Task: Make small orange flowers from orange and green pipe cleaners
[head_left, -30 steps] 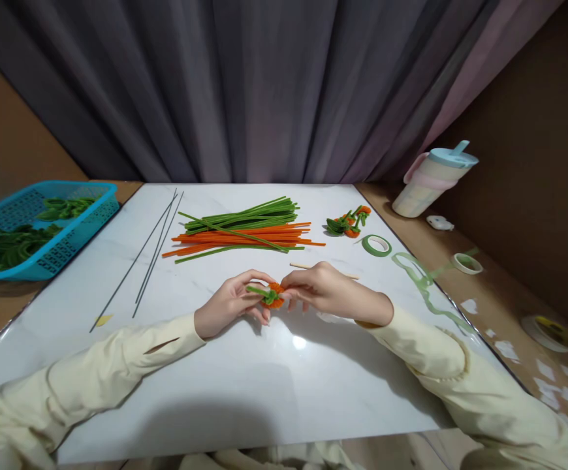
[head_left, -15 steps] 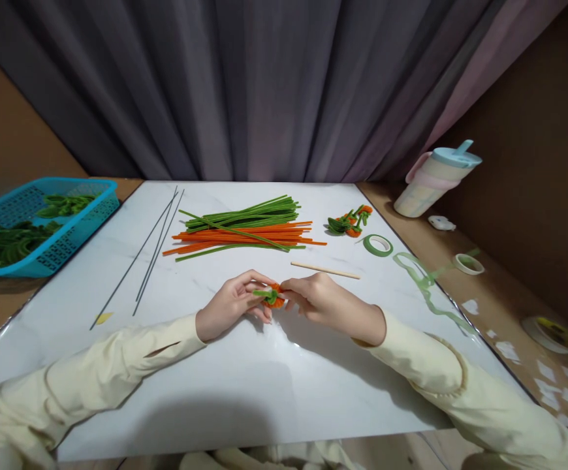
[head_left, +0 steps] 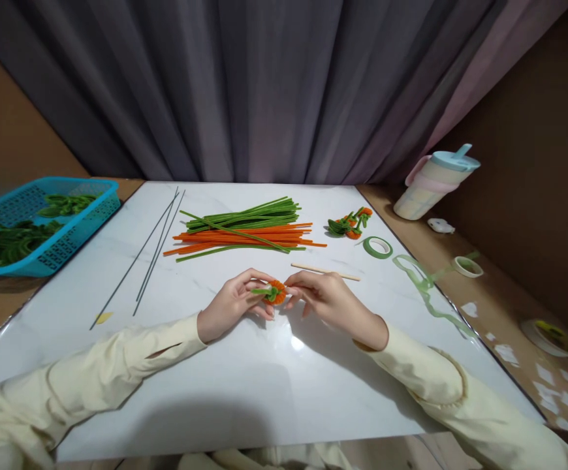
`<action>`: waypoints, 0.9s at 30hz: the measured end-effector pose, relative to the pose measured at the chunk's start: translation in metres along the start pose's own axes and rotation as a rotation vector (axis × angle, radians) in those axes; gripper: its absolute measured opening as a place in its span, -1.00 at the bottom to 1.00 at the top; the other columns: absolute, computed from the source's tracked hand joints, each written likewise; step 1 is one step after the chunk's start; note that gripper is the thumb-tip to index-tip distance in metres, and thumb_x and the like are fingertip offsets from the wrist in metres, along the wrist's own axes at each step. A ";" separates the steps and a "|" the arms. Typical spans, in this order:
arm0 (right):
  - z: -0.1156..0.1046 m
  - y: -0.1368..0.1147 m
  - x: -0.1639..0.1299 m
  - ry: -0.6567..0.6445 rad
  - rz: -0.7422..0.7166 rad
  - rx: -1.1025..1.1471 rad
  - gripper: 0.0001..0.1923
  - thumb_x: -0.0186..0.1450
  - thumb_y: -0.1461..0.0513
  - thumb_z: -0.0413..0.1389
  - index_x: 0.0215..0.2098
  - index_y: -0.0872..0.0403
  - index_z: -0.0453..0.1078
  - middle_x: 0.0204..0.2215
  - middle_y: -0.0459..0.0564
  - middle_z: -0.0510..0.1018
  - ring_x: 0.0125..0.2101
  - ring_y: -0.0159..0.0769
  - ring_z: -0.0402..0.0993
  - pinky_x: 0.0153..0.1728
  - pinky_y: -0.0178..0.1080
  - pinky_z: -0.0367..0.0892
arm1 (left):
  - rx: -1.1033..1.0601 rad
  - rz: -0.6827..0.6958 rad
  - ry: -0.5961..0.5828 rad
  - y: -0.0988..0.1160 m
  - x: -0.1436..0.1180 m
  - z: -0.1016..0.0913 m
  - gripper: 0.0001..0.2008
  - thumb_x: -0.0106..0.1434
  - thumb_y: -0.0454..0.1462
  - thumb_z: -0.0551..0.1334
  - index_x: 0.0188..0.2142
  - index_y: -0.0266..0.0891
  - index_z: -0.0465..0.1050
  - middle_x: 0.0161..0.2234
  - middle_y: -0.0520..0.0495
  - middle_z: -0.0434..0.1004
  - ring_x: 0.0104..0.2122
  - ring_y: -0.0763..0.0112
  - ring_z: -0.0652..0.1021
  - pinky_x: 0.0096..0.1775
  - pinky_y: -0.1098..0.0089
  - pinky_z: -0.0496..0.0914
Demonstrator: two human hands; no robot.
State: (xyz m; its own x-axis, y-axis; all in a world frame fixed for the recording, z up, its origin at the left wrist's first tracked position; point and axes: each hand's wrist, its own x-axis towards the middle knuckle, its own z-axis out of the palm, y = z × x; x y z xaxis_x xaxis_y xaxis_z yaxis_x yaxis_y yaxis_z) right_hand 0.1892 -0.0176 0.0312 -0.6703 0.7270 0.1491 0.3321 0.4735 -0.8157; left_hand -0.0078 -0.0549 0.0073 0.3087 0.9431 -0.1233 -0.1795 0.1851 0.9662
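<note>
Head view, left to right: at nine o'clock a blue plastic lattice basket (head_left: 81, 225) sits at the counter's edge, holding coiled green pipe-cleaner pieces (head_left: 10, 240). Next lie thin dark metal wires (head_left: 154, 251) on the white marble counter (head_left: 245, 385), then a loose pile of straight green and orange pipe cleaners (head_left: 245, 234) at twelve o'clock. At the centre, the left hand (head_left: 232, 301) pinches the green stem of a small orange coiled pipe-cleaner flower (head_left: 275, 292), while the right hand (head_left: 330, 300) grips the same flower's other side with thumb and fingertips, just above the counter. Beyond the right hand lies a thin wooden stick (head_left: 326, 271). Toward two o'clock rest finished orange-and-green flowers (head_left: 350, 223), a roll of green floral tape (head_left: 377, 247), and a pastel lidded cup with a straw (head_left: 433, 183); its contents cannot be seen.
</note>
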 end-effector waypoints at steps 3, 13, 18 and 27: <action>0.002 0.001 -0.004 0.060 0.024 0.071 -0.87 0.32 0.25 -0.01 -0.29 0.11 0.36 -0.45 -0.02 0.54 -0.48 -0.34 0.50 -0.53 -0.35 0.37 | -0.008 -0.001 0.002 0.000 0.000 0.000 -0.67 0.16 -0.17 0.29 -0.17 -0.31 0.30 -0.36 -0.08 0.50 -0.48 0.40 0.55 -0.38 0.35 0.50; 0.020 0.001 -0.010 0.274 -0.041 -0.039 -0.89 0.25 0.35 0.04 -0.33 0.11 0.41 -0.46 -0.04 0.48 -0.51 -0.37 0.43 -0.54 -0.35 0.37 | 0.026 0.049 0.038 0.000 -0.001 0.001 -0.69 0.16 -0.16 0.28 -0.19 -0.31 0.33 -0.37 -0.08 0.50 -0.49 0.39 0.55 -0.38 0.31 0.51; 0.028 0.004 -0.011 0.313 -0.028 -0.045 -0.85 0.25 0.38 0.02 -0.33 0.10 0.42 -0.47 -0.03 0.50 -0.51 -0.37 0.43 -0.54 -0.36 0.36 | 0.065 0.087 0.066 -0.002 -0.002 0.004 -0.70 0.15 -0.16 0.29 -0.21 -0.32 0.34 -0.39 -0.06 0.50 -0.48 0.38 0.55 -0.38 0.30 0.52; 0.027 0.002 -0.010 0.276 -0.090 -0.098 -0.86 0.24 0.39 0.02 -0.34 0.11 0.41 -0.46 -0.03 0.51 -0.48 -0.37 0.44 -0.50 -0.37 0.34 | 0.003 0.024 0.074 -0.004 0.000 0.001 -0.67 0.13 -0.17 0.30 -0.19 -0.34 0.35 -0.38 -0.07 0.52 -0.49 0.40 0.56 -0.36 0.33 0.52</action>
State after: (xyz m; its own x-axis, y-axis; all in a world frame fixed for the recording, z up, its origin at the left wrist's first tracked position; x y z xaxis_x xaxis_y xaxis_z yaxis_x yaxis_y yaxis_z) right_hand 0.1787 -0.0369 0.0128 -0.4989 0.7814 0.3749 0.3511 0.5777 -0.7369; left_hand -0.0064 -0.0562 0.0038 0.2346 0.9651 -0.1163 -0.1832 0.1614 0.9697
